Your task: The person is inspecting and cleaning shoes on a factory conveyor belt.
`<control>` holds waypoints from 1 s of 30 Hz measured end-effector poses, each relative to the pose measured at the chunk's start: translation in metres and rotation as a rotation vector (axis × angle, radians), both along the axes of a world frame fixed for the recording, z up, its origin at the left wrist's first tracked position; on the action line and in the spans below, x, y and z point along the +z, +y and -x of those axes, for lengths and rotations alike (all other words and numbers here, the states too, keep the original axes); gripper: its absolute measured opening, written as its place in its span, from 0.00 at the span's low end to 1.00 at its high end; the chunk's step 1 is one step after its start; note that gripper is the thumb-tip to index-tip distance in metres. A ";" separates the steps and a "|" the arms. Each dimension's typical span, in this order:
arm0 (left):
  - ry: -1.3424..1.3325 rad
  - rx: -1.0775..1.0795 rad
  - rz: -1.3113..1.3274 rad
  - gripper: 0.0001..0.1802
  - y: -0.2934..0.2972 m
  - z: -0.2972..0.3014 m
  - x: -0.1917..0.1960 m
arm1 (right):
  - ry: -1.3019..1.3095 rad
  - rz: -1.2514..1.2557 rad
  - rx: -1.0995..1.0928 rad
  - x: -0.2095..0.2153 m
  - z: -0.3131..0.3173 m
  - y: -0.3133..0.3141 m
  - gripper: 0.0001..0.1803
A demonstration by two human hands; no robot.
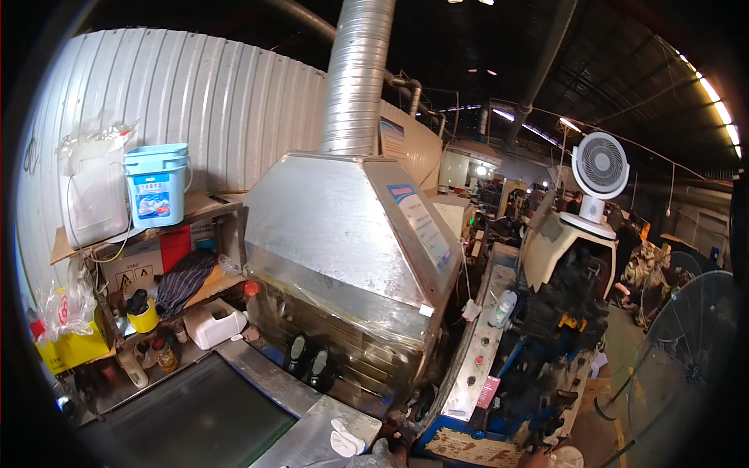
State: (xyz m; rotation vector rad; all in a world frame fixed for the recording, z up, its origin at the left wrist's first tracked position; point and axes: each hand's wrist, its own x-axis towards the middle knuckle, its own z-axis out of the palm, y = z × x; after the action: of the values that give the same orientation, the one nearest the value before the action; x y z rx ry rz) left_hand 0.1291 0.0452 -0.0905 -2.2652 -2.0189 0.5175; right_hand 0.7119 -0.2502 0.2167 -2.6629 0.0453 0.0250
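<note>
At the bottom edge, a grey shape [381,454] with a darker, skin-toned patch beside it looks like part of my left hand or sleeve; its fingers cannot be made out. Nearest to it, a small white piece [346,438] lies on the bare metal ledge [331,417]. Further right, a sliver of what seems to be my right hand [538,458] shows next to a round beige object [566,457], mostly cut off by the frame. Whether it grips that object is hidden. A pair of dark shoes [307,361] stands at the opening under the metal hood [328,210].
A dark conveyor belt [187,413] runs at lower left. Shelves there hold a blue bucket [156,187], a white jug [97,203] and a yellow box [74,339]. To the right stand a machine with a button panel [476,366], a white fan [601,164] and a large floor fan [686,343].
</note>
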 end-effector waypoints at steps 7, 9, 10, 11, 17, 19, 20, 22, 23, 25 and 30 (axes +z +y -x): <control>-0.158 0.128 0.035 0.29 -0.006 -0.035 0.084 | 0.233 -0.111 -0.028 0.053 0.018 0.003 0.26; 0.078 0.048 0.026 0.28 -0.014 -0.036 0.094 | 0.249 -0.025 -0.007 0.074 0.026 0.010 0.29; 0.078 0.039 0.027 0.28 -0.013 -0.041 0.103 | 0.249 -0.025 -0.016 0.073 0.024 0.007 0.29; -0.036 0.105 -0.033 0.28 -0.014 -0.048 0.112 | 0.285 -0.116 -0.034 0.071 0.022 0.003 0.31; -0.197 0.174 -0.141 0.29 -0.010 -0.046 0.100 | 0.328 -0.257 -0.059 0.010 -0.021 -0.008 0.35; -0.196 0.172 -0.125 0.29 -0.017 -0.047 0.120 | 0.228 -0.451 -0.072 -0.077 -0.057 -0.034 0.35; -0.238 0.217 -0.123 0.29 -0.020 -0.052 0.141 | 0.269 -0.311 -0.052 -0.078 -0.063 -0.032 0.35; -0.286 0.257 -0.122 0.29 -0.016 -0.061 0.153 | 0.229 -0.324 -0.091 -0.075 -0.065 -0.028 0.35; -0.299 0.259 -0.127 0.29 -0.011 -0.062 0.154 | 0.203 -0.339 -0.120 -0.074 -0.062 -0.024 0.34; -0.298 0.280 -0.143 0.29 -0.008 -0.053 0.153 | 0.174 -0.369 -0.158 -0.066 -0.040 -0.008 0.33; -0.219 0.216 -0.089 0.28 -0.013 -0.036 0.125 | 0.202 -0.033 -0.054 0.007 -0.003 0.009 0.34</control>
State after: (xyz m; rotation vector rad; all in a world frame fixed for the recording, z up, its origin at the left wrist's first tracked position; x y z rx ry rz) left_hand 0.1646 0.0320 0.0341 -2.1484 -2.3539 0.1926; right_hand 0.7148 -0.2415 0.2233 -2.6153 0.1803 0.2748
